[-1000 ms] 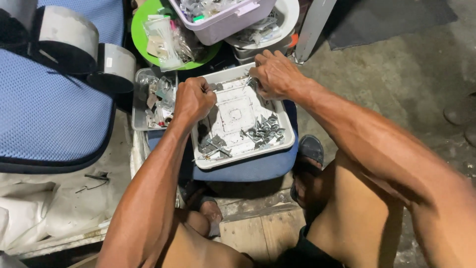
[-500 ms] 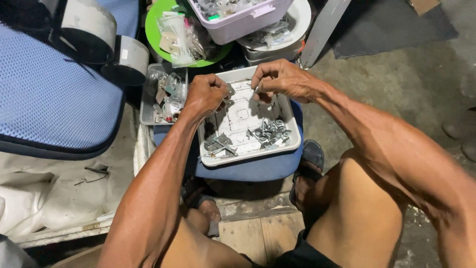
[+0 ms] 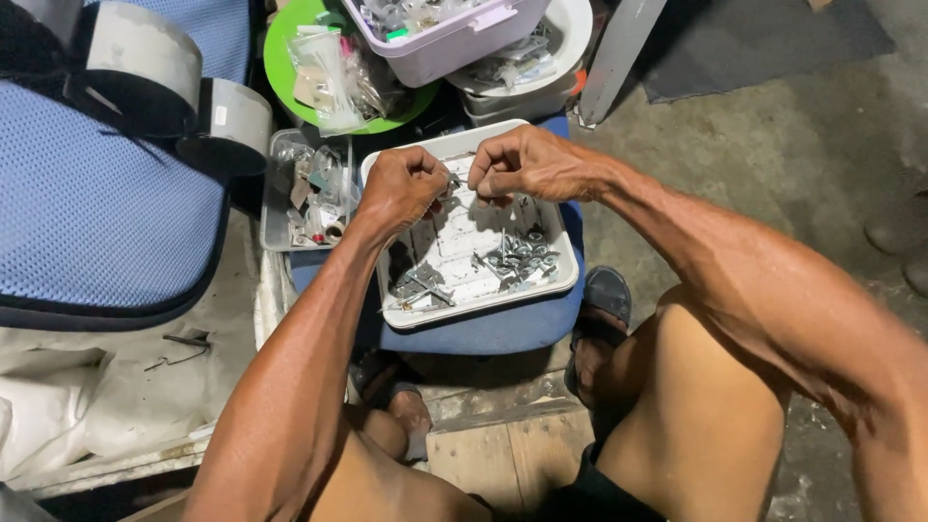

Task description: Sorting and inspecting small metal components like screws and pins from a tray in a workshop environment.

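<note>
A small metal part [image 3: 454, 182], too tiny to name more closely, sits pinched between the two hands just above the white tray [image 3: 570, 275]. It looks light, hard and stiff, probably slick, so fingertip pinches at its two ends suit it best. The left hand [image 3: 401, 186] is clenched, fingers curled tight on its end; the right hand [image 3: 527, 162] nips the other end with thumb and forefinger. Below them, loose nuts and washers [image 3: 522, 259] and small brackets [image 3: 418, 282] lie heaped in the tray, which rests on a blue stool [image 3: 483, 333]. A clear box of oddments [image 3: 304, 198] stands just beside it.
</note>
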